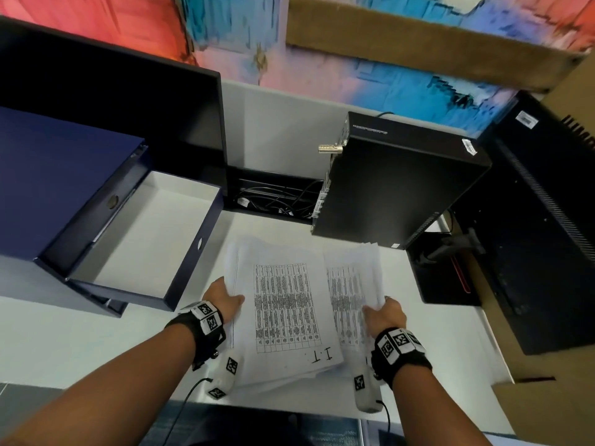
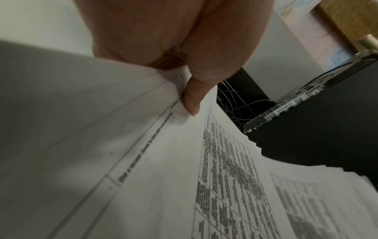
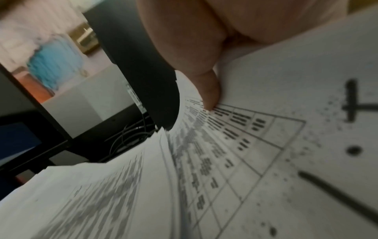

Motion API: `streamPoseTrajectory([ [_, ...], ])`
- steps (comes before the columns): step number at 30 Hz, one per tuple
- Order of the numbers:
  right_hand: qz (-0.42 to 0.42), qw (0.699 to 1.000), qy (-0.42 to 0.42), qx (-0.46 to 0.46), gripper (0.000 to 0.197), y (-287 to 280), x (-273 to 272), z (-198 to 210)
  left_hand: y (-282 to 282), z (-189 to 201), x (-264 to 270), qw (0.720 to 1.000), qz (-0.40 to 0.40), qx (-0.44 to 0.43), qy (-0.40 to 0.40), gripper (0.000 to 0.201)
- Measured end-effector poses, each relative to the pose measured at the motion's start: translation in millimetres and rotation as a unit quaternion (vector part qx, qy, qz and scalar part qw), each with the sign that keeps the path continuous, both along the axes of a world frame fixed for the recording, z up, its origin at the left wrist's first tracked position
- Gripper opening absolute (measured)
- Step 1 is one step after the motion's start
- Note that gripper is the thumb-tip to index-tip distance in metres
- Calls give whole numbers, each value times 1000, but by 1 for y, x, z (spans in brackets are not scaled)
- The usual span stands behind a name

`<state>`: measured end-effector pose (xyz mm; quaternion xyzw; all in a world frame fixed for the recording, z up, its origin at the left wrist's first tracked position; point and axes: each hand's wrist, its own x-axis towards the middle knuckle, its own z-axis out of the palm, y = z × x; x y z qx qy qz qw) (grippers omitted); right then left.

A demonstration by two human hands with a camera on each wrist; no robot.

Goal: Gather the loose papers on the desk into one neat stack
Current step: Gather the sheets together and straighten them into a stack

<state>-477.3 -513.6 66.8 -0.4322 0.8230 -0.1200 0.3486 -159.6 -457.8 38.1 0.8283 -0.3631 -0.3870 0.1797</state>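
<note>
A pile of printed papers [image 1: 286,310] lies mid-desk; its top sheet carries a table and handwritten "I.T.". A second fanned bundle [image 1: 351,281] overlaps it on the right. My left hand [image 1: 225,299] grips the pile's left edge. In the left wrist view the thumb [image 2: 192,97] pinches the sheets [image 2: 163,177] from above. My right hand [image 1: 383,312] holds the right bundle's edge, which curls upward. The right wrist view shows that thumb [image 3: 208,92] pressed on the printed table [image 3: 245,161]. The other fingers of both hands are hidden under the paper.
The white desk [image 1: 80,342] holds an open dark-blue drawer box [image 1: 141,239] at the left and a monitor [image 1: 128,101] behind it. A black computer case [image 1: 396,185] sits just beyond the papers. A cable slot [image 1: 273,197] lies behind them. Another black monitor [image 1: 531,236] stands at the right.
</note>
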Motion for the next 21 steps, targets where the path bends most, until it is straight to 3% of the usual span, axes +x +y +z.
streamPoseTrajectory([
  [2, 16, 997, 42, -63, 34, -5, -7, 22, 0, -2, 2, 1000, 7, -9, 8, 37],
  [6, 17, 972, 91, -215, 29, -21, -22, 85, 0, 0, 3, 1000, 5, 4, 13, 46],
  [8, 20, 966, 65, -251, 28, -24, -27, 115, 0, 4, 3, 1000, 0, 17, 8, 49],
  [11, 2, 961, -74, -265, 30, -25, -25, 136, -2, 3, 0, 1000, 1, 13, 12, 51],
  [13, -18, 961, -124, -247, 25, -23, -11, 126, -4, 3, -2, 999, 25, 17, 38, 64],
  [16, 5, 978, -129, -166, 19, -20, 20, 80, -8, -2, 0, 981, 129, -7, 142, 92],
  [19, -17, 989, -124, -76, 49, -13, 31, 25, -11, -11, 6, 940, 226, -28, 252, 116],
  [21, -42, 999, -4, 14, 74, -8, 21, 3, -9, -3, 3, 931, 218, -27, 292, 104],
])
